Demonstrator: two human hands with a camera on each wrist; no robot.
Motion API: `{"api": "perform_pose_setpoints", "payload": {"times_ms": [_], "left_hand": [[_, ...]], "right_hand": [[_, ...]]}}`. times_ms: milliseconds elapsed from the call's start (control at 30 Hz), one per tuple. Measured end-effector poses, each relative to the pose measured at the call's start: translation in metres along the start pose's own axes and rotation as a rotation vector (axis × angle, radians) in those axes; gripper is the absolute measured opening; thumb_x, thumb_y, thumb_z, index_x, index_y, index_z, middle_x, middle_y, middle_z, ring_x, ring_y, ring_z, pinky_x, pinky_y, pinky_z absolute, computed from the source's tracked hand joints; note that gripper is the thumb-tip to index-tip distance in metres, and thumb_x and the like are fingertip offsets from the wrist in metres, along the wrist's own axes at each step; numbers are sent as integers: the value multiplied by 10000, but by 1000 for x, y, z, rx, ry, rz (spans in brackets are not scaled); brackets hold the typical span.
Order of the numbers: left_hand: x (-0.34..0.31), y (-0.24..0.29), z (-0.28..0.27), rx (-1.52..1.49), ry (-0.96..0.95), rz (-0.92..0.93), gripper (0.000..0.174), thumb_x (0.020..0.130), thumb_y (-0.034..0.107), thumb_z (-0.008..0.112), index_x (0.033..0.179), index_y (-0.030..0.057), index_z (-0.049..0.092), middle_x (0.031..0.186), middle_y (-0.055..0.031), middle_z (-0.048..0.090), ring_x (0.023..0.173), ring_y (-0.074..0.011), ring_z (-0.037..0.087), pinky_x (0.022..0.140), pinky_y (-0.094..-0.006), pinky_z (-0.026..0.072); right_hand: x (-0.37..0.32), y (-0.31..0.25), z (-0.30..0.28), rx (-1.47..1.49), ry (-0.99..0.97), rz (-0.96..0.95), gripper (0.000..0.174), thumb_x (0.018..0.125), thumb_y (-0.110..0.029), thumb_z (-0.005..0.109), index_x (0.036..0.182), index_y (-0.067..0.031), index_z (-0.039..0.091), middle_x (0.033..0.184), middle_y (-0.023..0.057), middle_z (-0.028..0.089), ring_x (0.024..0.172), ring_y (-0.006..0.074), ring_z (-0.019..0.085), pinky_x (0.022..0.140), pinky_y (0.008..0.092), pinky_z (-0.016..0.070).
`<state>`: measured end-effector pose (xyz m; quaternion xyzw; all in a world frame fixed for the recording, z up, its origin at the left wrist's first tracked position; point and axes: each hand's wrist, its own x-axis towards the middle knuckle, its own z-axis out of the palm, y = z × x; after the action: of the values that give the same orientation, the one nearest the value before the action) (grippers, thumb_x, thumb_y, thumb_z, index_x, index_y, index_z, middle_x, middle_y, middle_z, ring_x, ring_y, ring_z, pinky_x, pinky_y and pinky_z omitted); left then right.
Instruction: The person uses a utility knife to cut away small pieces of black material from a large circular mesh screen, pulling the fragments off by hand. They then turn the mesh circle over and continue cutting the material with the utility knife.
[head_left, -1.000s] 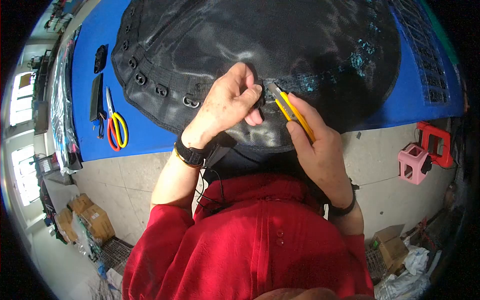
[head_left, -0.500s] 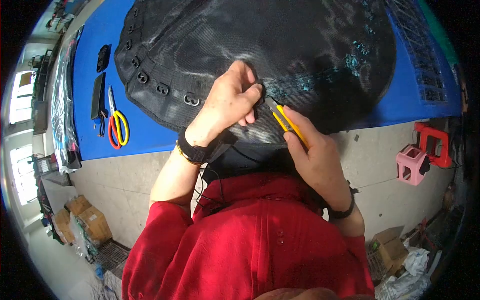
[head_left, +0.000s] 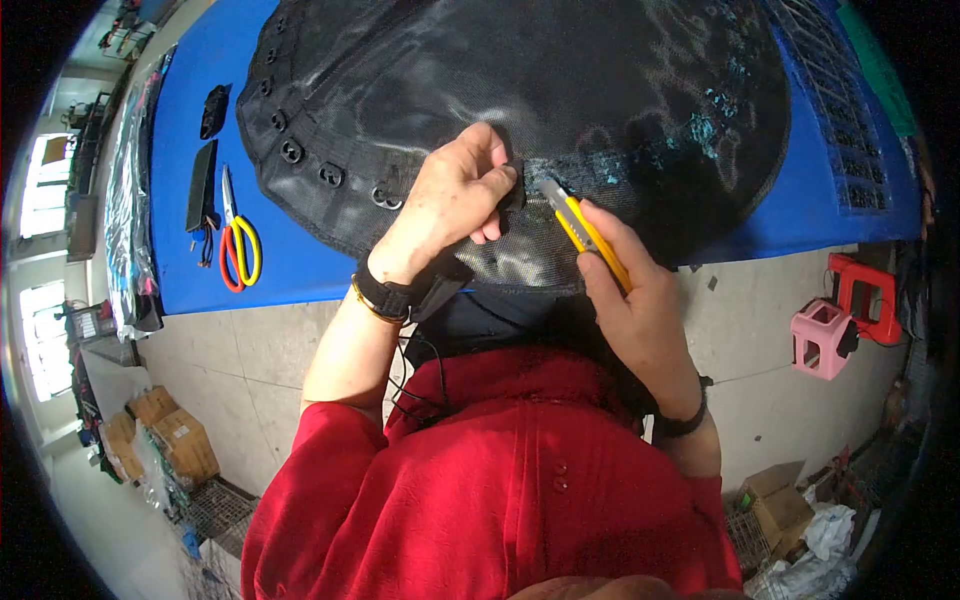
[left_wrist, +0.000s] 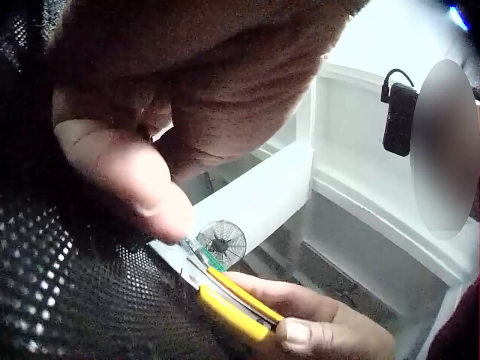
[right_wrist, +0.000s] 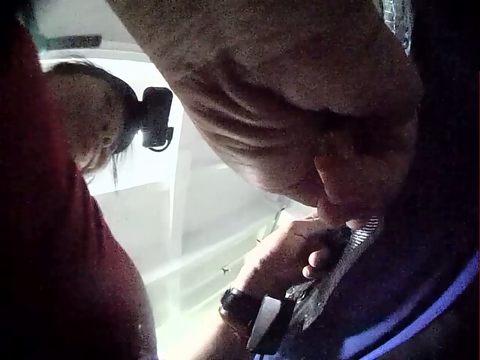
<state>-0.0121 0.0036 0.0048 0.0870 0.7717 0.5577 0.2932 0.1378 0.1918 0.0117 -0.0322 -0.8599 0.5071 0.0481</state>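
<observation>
A large round piece of black mesh fabric (head_left: 560, 70) is spread out, with black plastic buckles (head_left: 331, 175) along its left border and turquoise flecks (head_left: 703, 130) on its right part. Near its front edge my left hand (head_left: 450, 200) pinches a dark bit of the mesh between thumb and fingers; the bit is mostly hidden. My right hand (head_left: 645, 310) grips a yellow utility knife (head_left: 590, 235), its metal tip close to the left fingertips. From the left wrist view, the knife (left_wrist: 236, 304) points up at the left thumb (left_wrist: 142, 191).
The blue table (head_left: 300, 270) bears scissors (head_left: 236, 235) with red and yellow handles, a black pouch (head_left: 201, 185) and a small black item (head_left: 214, 112) at left. Plastic-wrapped goods (head_left: 130, 200) lie along its left edge. A pink stool (head_left: 822, 338) and a red one (head_left: 868, 300) stand right.
The knife tip dipped toward the body, then moved back up near the left fingertips. The left hand keeps its pinch. The mesh and table have shifted slightly in the head view.
</observation>
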Motion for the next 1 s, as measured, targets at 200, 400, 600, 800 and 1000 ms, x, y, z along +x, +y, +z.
{"api": "perform_pose_setpoints", "payload": {"times_ms": [200, 400, 600, 800, 1000], "left_hand": [[2, -3, -5, -27, -36, -5, 132, 1004, 76, 615, 979, 62, 487, 705, 0, 561, 467, -105, 600, 405, -247, 480], [3, -1, -3, -41, -30, -14, 132, 1006, 76, 612, 975, 55, 486, 700, -5, 567, 466, -105, 600, 413, -249, 485], [3, -1, -2, -56, -30, -17, 129, 1011, 85, 606, 976, 53, 486, 695, -3, 567, 472, -102, 601, 424, -251, 492], [2, -2, -1, -62, -27, -11, 124, 1011, 84, 604, 992, 52, 486, 695, -5, 570, 472, -102, 600, 423, -253, 485], [-2, -4, 0, -70, 5, 22, 119, 1012, 80, 605, 1006, 46, 491, 710, -19, 578, 478, -110, 604, 427, -260, 482]], "right_hand": [[19, -2, 6, -37, 30, -41, 429, 996, -89, 617, 1418, -69, 545, 1341, 225, 649, 1221, 404, 639, 986, 423, 542], [26, 3, 11, -62, 39, -58, 428, 994, -87, 618, 1416, -66, 547, 1340, 223, 650, 1227, 400, 637, 987, 424, 542], [27, 1, 12, -39, 25, -29, 410, 995, -98, 615, 1401, -65, 566, 1322, 229, 656, 1206, 408, 642, 973, 438, 547], [17, -8, 6, -92, -51, 39, 419, 993, -125, 620, 1405, -70, 566, 1279, 248, 663, 1178, 421, 639, 947, 452, 550], [9, -6, -2, -40, -53, 76, 429, 998, -130, 624, 1419, -82, 557, 1298, 237, 661, 1196, 416, 637, 956, 437, 545]]}}
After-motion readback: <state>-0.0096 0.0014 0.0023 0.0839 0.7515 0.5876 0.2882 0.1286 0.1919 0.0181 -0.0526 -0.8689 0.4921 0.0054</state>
